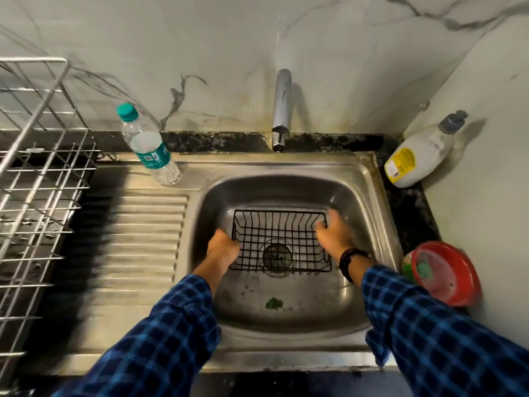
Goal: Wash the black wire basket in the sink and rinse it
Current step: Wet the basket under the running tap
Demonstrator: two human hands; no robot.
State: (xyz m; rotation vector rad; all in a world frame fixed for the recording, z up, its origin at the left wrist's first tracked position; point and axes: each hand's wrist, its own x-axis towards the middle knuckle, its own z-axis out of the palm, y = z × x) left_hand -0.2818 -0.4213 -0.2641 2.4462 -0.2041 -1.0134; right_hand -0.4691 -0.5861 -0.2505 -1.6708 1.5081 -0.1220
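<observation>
The black wire basket (282,239) sits upright in the steel sink (286,310), over the drain. My left hand (221,247) grips the basket's left rim. My right hand (333,230) holds the right rim, with the thumb inside the wires and the fingers blurred outside them. The chrome tap (281,110) stands at the back wall above the basin, and no water shows under its spout. A green scrap (274,302) lies on the sink floor near the front.
A steel dish rack (37,173) stands at the left beside the ribbed drainboard (148,239). A clear water bottle (147,147) stands behind the drainboard. A white pump bottle (420,150) leans at the back right. A red tub holding a green scrubber (446,273) sits right of the sink.
</observation>
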